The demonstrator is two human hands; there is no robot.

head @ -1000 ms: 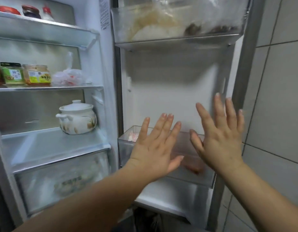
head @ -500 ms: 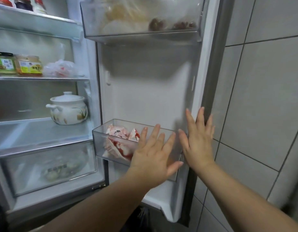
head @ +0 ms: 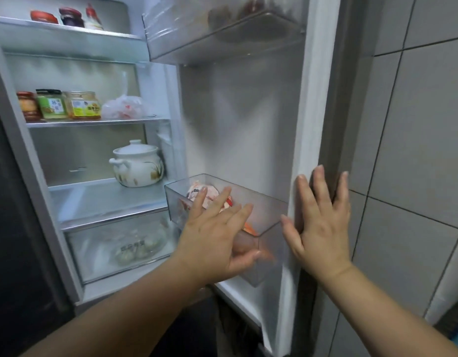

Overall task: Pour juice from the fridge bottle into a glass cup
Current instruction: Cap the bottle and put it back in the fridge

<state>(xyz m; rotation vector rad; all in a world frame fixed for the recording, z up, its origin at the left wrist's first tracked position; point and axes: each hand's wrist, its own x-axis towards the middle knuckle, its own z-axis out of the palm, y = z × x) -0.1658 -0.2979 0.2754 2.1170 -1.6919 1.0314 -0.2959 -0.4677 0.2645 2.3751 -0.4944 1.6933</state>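
Juice bottle: can its place be told?

It cannot be made out among the things seen in the open fridge.

How is the left hand [head: 217, 235] held?

It is held flat, fingers straight and spread, with nothing gripped. It is raised in front of the clear lower door bin [head: 273, 200], the thumb low by the bin's front wall. Whether that wall is touched cannot be told.

And the right hand [head: 323, 228]?

It is likewise flat and nothing is grasped. The straight fingers are laid against the outer edge of the fridge door [head: 248, 124], to the right of the bin, with the thumb turned toward the door's white lining.

What is kept in that bin?

Crumpled red-and-white packets [head: 202, 194] are seen at its far left end. Their print cannot be read.

What is seen farther out?

High on the door an upper bin [head: 222, 39] is fixed, its contents blurred. To the left, on the fridge's lower shelf, a white lidded ceramic pot [head: 137, 166] is set, and beneath it a frosted drawer [head: 94, 253] is closed. On the shelf above, three labelled jars [head: 53, 104] are lined up beside a knotted plastic bag [head: 125, 106]. On the top shelf two lidded jars [head: 71, 16] and a small red-capped bottle [head: 92, 19] are placed. At the far right, a grey tiled wall [head: 416, 150] is seen.
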